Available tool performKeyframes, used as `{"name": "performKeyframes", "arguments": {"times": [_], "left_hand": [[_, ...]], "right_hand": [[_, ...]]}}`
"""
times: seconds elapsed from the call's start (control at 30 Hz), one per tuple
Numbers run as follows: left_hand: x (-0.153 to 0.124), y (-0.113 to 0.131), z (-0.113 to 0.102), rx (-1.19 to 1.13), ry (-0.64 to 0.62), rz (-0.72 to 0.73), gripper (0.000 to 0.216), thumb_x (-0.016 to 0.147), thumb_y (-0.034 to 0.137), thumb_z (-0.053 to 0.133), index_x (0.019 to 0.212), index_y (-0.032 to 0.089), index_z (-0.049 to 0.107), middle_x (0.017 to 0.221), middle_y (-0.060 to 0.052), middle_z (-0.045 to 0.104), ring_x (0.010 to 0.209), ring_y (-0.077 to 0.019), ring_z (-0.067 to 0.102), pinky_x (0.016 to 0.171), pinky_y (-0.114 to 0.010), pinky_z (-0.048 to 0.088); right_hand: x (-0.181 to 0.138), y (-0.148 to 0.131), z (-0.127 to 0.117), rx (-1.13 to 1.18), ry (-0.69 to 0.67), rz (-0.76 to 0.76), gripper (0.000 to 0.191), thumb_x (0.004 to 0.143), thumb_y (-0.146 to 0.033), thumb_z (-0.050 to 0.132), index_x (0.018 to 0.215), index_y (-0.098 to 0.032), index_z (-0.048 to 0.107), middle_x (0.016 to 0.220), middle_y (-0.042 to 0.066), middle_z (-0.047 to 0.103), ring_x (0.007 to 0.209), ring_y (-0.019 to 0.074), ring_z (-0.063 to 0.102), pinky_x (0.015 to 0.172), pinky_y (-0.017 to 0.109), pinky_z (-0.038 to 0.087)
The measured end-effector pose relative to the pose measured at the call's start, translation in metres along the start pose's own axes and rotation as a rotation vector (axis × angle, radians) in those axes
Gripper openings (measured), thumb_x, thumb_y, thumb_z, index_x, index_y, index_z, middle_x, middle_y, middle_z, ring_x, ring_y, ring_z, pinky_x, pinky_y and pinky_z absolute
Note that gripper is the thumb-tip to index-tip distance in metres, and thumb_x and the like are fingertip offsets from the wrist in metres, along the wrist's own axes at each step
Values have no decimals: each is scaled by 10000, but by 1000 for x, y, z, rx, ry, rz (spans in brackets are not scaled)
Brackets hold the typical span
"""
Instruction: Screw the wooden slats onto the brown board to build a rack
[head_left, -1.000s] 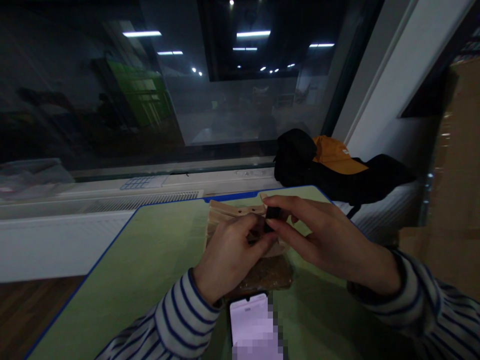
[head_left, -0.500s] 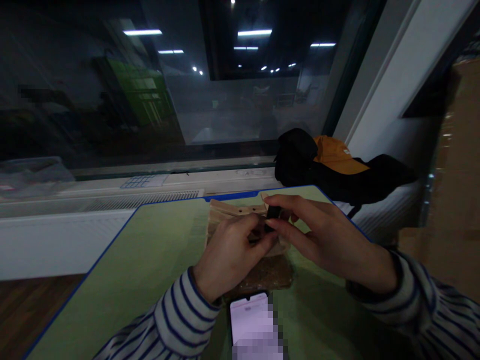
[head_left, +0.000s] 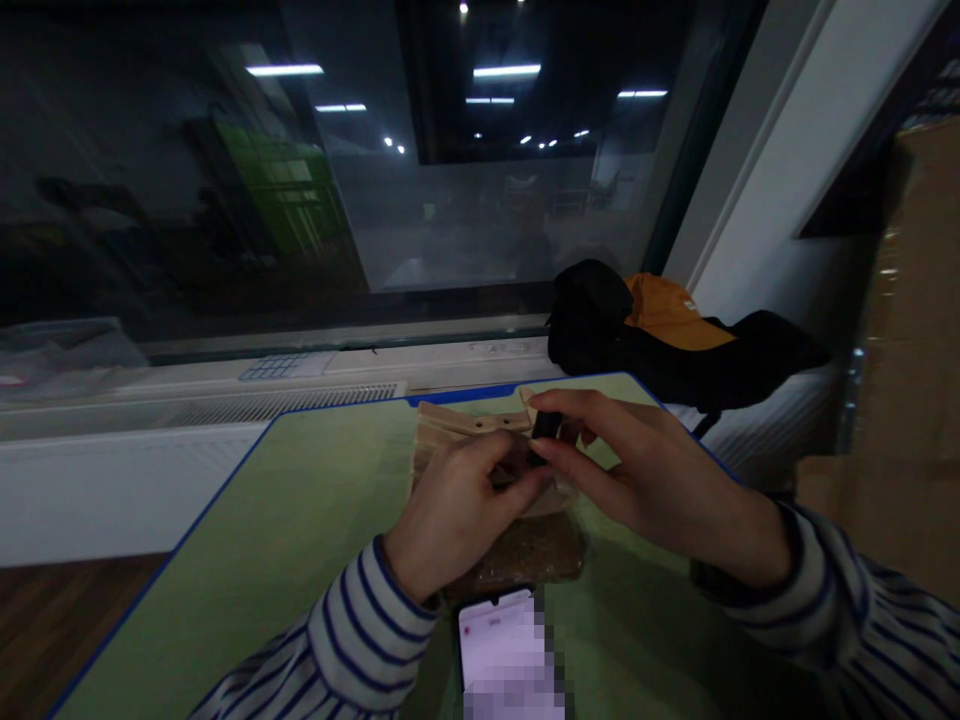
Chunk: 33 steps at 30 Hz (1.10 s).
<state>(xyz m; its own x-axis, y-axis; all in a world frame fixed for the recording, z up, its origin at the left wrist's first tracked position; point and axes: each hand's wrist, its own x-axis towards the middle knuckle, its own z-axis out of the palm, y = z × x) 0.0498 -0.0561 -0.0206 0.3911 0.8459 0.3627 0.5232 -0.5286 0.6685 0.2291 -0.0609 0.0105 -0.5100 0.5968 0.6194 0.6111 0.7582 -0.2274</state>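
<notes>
My right hand [head_left: 637, 455] pinches a small black block-like piece [head_left: 547, 424] between thumb and fingers. Close against it, my left hand [head_left: 472, 500] is closed too, its fingertips pressed together by the piece's lower end; what they grip is hidden. Behind both hands lies a tan paper bag [head_left: 450, 418] with two small holes near its upper edge. A brown slab in clear, shiny wrap [head_left: 525, 552] rests just below the bag, partly covered by my left hand. Nearest to me is a phone with a lit screen [head_left: 499, 640].
The light green table [head_left: 337, 480] has a blue rim. Past it are a windowsill with a radiator grille [head_left: 292, 402], a dark window, an orange cap [head_left: 675, 312] on black clothing [head_left: 600, 340], and a clear plastic bag [head_left: 67, 355]. Cardboard [head_left: 907, 350] stands at right.
Both hands keep nearly the same place and grip around the black piece. The whole view has shifted very slightly.
</notes>
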Motion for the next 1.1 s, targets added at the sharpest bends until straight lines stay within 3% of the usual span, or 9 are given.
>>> {"name": "performKeyframes", "arguments": {"times": [0.17,0.33,1.1], "left_hand": [[0,-4,0,0,-18,-7,107,842,269,561,860,194,635,809,3,689,734,-154,639,648,-253,477],[0,-3,0,14,-36,-13,134,846,279,547,854,184,642,804,-11,688,717,-160,634,649,-268,484],[0,1,-1,26,-49,-12,140,836,272,545,867,185,651,810,-15,701,716,-162,649,626,-255,492]], "right_hand": [[0,-1,-1,-29,-34,-14,399,878,-223,507,1267,-159,442,1005,57,664,846,137,635,759,257,505],[0,0,-1,-8,-63,-32,339,902,-210,470,1232,-139,492,1152,96,636,1017,145,607,885,249,470],[0,0,-1,-19,-33,-20,302,895,-248,492,1185,-162,500,1138,88,647,984,167,632,841,285,518]]}}
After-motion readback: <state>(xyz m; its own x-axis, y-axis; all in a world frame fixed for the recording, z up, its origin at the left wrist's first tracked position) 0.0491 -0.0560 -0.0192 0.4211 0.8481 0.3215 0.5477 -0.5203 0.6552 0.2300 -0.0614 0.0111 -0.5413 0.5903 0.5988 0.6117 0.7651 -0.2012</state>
